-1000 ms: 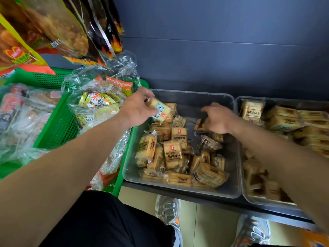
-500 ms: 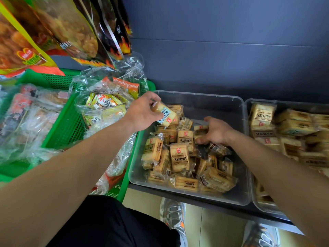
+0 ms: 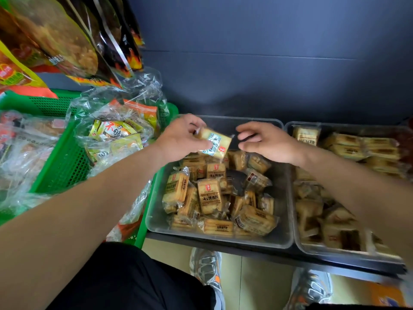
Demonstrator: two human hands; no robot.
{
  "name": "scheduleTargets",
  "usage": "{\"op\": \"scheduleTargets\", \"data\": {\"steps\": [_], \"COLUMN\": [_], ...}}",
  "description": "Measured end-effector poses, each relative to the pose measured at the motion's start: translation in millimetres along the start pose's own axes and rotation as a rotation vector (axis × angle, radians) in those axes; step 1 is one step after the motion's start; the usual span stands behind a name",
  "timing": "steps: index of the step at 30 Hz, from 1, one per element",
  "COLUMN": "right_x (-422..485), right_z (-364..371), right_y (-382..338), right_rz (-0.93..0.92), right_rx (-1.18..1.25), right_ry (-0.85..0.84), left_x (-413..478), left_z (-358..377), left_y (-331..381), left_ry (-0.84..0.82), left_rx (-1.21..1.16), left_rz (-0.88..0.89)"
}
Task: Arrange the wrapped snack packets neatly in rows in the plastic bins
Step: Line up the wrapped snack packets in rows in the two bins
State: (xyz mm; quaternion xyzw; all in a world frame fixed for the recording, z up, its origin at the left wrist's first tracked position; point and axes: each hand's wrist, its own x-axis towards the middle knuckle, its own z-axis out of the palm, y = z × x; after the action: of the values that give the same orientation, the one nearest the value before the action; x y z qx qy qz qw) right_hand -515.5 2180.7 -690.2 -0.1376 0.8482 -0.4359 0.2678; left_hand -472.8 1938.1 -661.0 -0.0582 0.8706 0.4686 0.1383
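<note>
left hand (image 3: 178, 139) pinches one snack packet (image 3: 215, 142) above the far end of the middle bin (image 3: 288, 198) | right hand (image 3: 270, 142) fingers loosely spread, holding nothing, just beside that packet | other packets (image 3: 210, 195) lie jumbled in the bin

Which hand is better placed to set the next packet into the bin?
Left. The left hand pinches a packet above the bin, near its back end. The right hand hovers beside it, fingers straight, holding nothing.
</note>
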Motion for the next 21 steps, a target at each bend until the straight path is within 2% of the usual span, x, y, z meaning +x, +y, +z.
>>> {"op": "scheduleTargets", "data": {"steps": [3,7,9,13,17,21], "right_x": [-28,-57,-71,-88,-95,-98], "right_z": [-19,-48,-69,-102,-114,-122], "right_y": [-17,-6,11,50,73,80], "right_rz": [-0.025,-0.038,0.009,0.127,0.172,0.190], "right_rx": [0.012,-0.030,-0.028,-0.076,-0.025,0.054], "right_ry": [-0.047,0.086,0.180,0.367,0.357,0.337], "left_x": [-2,6,12,25,44,53], "left_z": [25,50,58,91,114,123], "left_y": [33,51,44,29,31,27], "left_ry": [-0.081,-0.131,-0.154,-0.227,-0.313,-0.321], "left_rx": [-0.141,-0.178,-0.024,0.568,0.635,0.690], "left_rz": [0.070,0.130,0.105,0.228,0.223,0.205]}}
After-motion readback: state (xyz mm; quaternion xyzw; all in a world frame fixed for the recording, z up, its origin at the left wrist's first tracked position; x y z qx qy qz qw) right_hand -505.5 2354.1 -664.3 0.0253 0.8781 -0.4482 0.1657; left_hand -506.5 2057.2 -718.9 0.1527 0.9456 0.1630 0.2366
